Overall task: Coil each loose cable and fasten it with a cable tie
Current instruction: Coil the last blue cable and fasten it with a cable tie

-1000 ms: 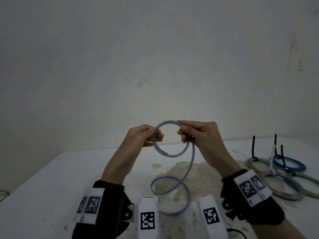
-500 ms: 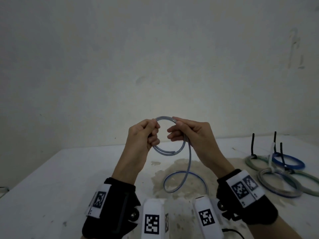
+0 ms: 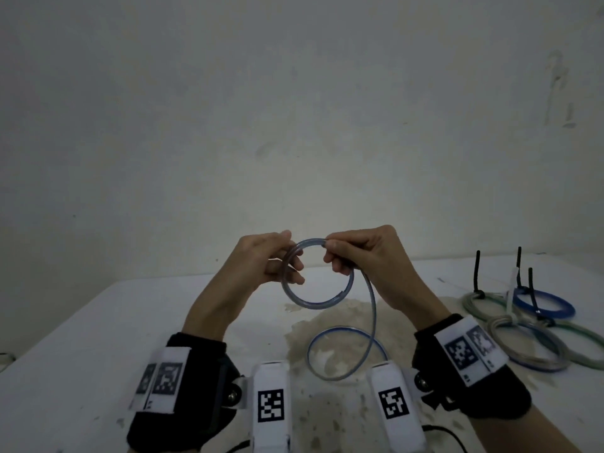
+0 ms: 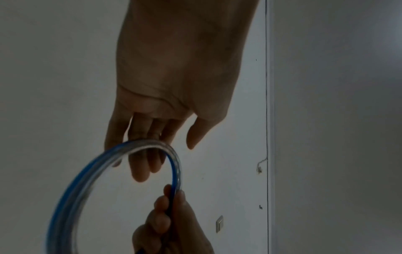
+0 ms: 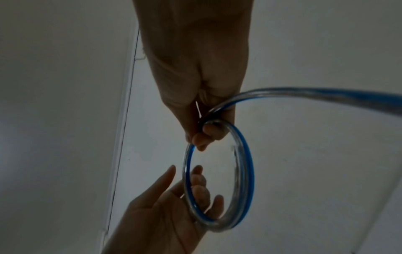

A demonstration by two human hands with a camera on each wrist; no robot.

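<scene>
A clear cable with a blue stripe is held up above the white table. Its upper part forms one round loop between my hands. My right hand pinches the cable at the loop's top right, where the turns cross. My left hand has its fingers through the loop's left side. In the right wrist view the left hand's fingers lie loosely straight, with the cable resting across them and the thumb apart. The tail drops into a second loop on the table.
At the right of the table lie tied coils: a blue one, a green one and a grey-clear one. Black tie ends stick up from them. A stained patch lies under the hanging cable. A plain wall stands behind.
The loop between my hands has grown wider. My left hand has loosened from a tight grip to relaxed fingers inside the loop. The lower loop on the table shifted slightly.
</scene>
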